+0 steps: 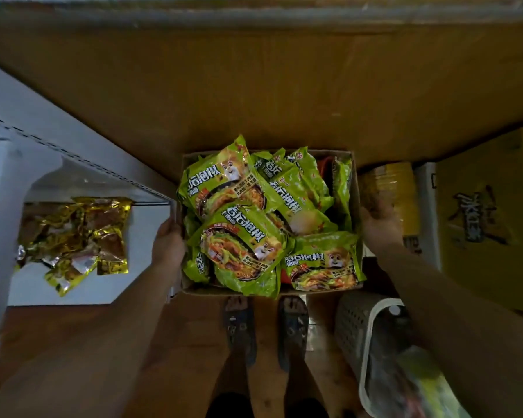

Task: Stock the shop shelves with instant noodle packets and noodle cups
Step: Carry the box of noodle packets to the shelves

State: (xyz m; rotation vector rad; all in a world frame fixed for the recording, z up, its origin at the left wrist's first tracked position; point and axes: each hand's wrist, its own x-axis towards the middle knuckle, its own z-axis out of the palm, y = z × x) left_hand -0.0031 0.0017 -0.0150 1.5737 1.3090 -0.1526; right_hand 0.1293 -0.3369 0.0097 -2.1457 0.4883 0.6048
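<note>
Single view — head-worn, wide-angle, tilted almost straight down from standing height. Cardboard box [200, 289] of noodle packets [248, 236] dead centre, within arm's reach — sandalled feet [239, 321] just below it in frame.

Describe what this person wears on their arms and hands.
Both arms are bare down to the frame's lower edge, with no sleeves in view. The left hand and right hand have no gloves, and no watch, bracelet or ring is visible, though the picture is dim and the right hand is blurred.
</note>
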